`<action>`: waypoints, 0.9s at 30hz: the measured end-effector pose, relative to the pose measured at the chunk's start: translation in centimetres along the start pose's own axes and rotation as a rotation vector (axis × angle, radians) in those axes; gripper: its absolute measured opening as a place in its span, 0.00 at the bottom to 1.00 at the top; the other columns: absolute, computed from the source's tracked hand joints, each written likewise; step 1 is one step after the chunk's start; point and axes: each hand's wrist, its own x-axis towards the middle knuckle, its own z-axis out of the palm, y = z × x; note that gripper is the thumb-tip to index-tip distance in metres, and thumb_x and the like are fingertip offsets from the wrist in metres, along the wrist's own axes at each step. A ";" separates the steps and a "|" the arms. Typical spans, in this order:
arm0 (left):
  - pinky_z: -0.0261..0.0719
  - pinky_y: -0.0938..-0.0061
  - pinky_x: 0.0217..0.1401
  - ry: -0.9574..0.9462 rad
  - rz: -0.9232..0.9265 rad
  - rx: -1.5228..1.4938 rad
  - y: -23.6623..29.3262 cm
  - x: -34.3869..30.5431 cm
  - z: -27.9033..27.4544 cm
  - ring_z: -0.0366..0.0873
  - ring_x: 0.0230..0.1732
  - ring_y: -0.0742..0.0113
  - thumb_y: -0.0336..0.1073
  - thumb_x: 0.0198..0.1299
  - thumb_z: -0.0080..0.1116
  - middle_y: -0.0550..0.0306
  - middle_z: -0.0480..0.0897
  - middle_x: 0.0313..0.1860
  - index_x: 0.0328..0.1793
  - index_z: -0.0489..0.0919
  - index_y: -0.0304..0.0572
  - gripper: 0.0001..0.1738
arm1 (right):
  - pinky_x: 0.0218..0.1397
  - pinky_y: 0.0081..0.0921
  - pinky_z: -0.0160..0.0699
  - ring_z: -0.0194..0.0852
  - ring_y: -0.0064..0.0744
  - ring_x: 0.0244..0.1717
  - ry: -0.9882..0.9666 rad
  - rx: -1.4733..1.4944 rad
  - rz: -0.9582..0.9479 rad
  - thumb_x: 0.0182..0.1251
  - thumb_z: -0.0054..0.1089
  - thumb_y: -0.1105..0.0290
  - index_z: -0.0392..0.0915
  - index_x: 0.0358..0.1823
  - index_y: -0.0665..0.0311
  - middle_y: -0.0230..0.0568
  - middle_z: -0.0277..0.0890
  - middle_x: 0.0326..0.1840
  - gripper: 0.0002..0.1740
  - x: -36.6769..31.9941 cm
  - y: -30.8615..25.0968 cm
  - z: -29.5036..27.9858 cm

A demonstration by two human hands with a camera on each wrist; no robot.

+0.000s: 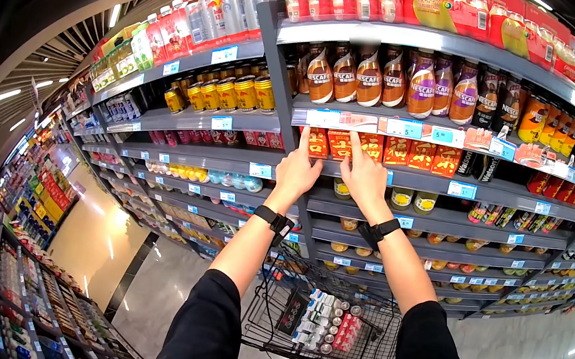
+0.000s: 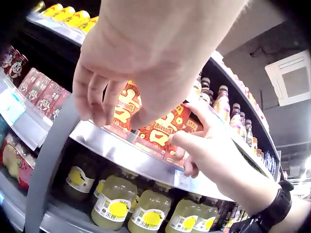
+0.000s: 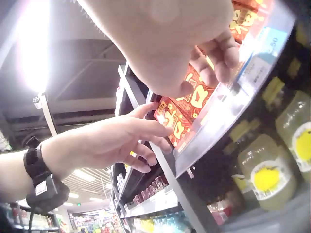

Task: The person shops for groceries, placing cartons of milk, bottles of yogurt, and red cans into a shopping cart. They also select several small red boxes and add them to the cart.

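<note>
In the head view my left hand (image 1: 296, 173) and right hand (image 1: 367, 180) reach side by side to a shelf of red cartons with gold characters (image 1: 340, 145). Each index finger points up at the front of the cartons, just under the price-tag strip. In the left wrist view, the right hand (image 2: 209, 155) has its index finger and thumb spread over the front of a red carton (image 2: 163, 127). The left hand (image 3: 112, 141), seen in the right wrist view, has its fingers extended, with the index fingertip right at the end carton (image 3: 172, 121).
Nescafe bottles (image 1: 368, 79) fill the shelf above. Jars with yellow labels (image 2: 114, 201) stand below the cartons. A wire shopping cart (image 1: 260, 322) holding packs of cans (image 1: 347, 331) is in front of my body. A grey upright (image 1: 277, 68) divides the shelves at left.
</note>
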 end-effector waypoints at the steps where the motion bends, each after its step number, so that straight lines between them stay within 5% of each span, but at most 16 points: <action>1: 0.85 0.49 0.49 -0.001 0.000 0.001 0.1 -0.3 0.0 0.88 0.46 0.39 0.46 0.60 0.66 0.45 0.90 0.42 0.89 0.48 0.46 0.55 | 0.31 0.46 0.86 0.86 0.52 0.29 0.044 0.009 -0.009 0.67 0.63 0.64 0.63 0.81 0.50 0.46 0.86 0.35 0.39 -0.3 0.0 0.1; 5: 0.84 0.48 0.47 0.113 0.060 -0.035 0.0 -1.7 0.5 0.87 0.43 0.39 0.40 0.60 0.66 0.46 0.88 0.40 0.87 0.52 0.48 0.51 | 0.35 0.44 0.87 0.87 0.51 0.33 0.110 0.067 -0.030 0.66 0.67 0.64 0.70 0.76 0.51 0.44 0.86 0.40 0.35 -1.2 0.5 0.9; 7: 0.83 0.48 0.48 0.170 0.095 -0.068 -0.3 -2.2 0.6 0.86 0.43 0.39 0.38 0.62 0.66 0.46 0.86 0.42 0.86 0.55 0.48 0.48 | 0.40 0.44 0.86 0.87 0.49 0.41 0.195 0.166 -0.071 0.62 0.72 0.65 0.75 0.70 0.53 0.44 0.83 0.51 0.32 -1.1 0.6 1.2; 11: 0.80 0.52 0.57 0.399 0.176 -0.025 -1.1 -2.3 0.9 0.78 0.58 0.40 0.35 0.62 0.67 0.43 0.77 0.58 0.76 0.66 0.46 0.36 | 0.52 0.43 0.86 0.83 0.50 0.55 0.166 0.257 -0.081 0.55 0.75 0.68 0.78 0.65 0.57 0.46 0.78 0.63 0.33 -1.2 0.3 0.5; 13: 0.78 0.53 0.64 0.507 0.243 -0.048 -1.6 -2.3 0.9 0.71 0.66 0.39 0.31 0.57 0.70 0.44 0.73 0.68 0.73 0.71 0.46 0.36 | 0.54 0.42 0.85 0.83 0.50 0.56 0.158 0.261 -0.124 0.54 0.75 0.70 0.78 0.65 0.56 0.44 0.78 0.65 0.33 -1.1 0.1 0.1; 16: 0.79 0.54 0.65 0.423 0.357 0.036 -2.1 -2.1 0.3 0.72 0.65 0.40 0.27 0.54 0.69 0.49 0.73 0.71 0.72 0.73 0.47 0.36 | 0.59 0.40 0.84 0.82 0.49 0.58 0.078 0.233 -0.197 0.50 0.74 0.73 0.79 0.64 0.57 0.42 0.79 0.66 0.34 -1.6 0.9 0.7; 20: 0.79 0.57 0.67 0.384 0.407 -0.083 -2.8 -2.8 0.5 0.74 0.65 0.44 0.23 0.52 0.68 0.55 0.81 0.66 0.66 0.79 0.46 0.31 | 0.56 0.40 0.86 0.84 0.49 0.56 0.191 0.318 -0.299 0.46 0.77 0.73 0.81 0.58 0.64 0.45 0.83 0.60 0.33 -4.5 0.4 -1.1; 21: 0.81 0.57 0.62 0.457 0.445 -0.064 -2.8 -3.4 0.5 0.77 0.61 0.46 0.23 0.52 0.66 0.57 0.84 0.62 0.64 0.80 0.46 0.30 | 0.55 0.40 0.86 0.85 0.50 0.54 0.225 0.387 -0.248 0.46 0.79 0.72 0.81 0.57 0.65 0.47 0.83 0.58 0.32 -6.3 0.1 -1.9; 24: 0.76 0.56 0.70 0.437 0.483 -0.167 -3.3 -8.6 -0.6 0.76 0.66 0.45 0.28 0.52 0.73 0.53 0.84 0.63 0.64 0.81 0.41 0.29 | 0.55 0.35 0.86 0.89 0.45 0.50 0.257 0.581 -0.013 0.55 0.82 0.67 0.80 0.55 0.65 0.49 0.86 0.53 0.27 -14.2 -0.6 -3.8; 27: 0.77 0.60 0.68 0.244 0.346 -0.406 -5.5 -17.2 0.1 0.82 0.62 0.46 0.33 0.54 0.77 0.43 0.84 0.60 0.59 0.82 0.36 0.26 | 0.54 0.32 0.85 0.89 0.34 0.48 -0.049 0.699 0.509 0.62 0.80 0.63 0.80 0.53 0.68 0.46 0.88 0.46 0.24 -26.5 1.1 -4.3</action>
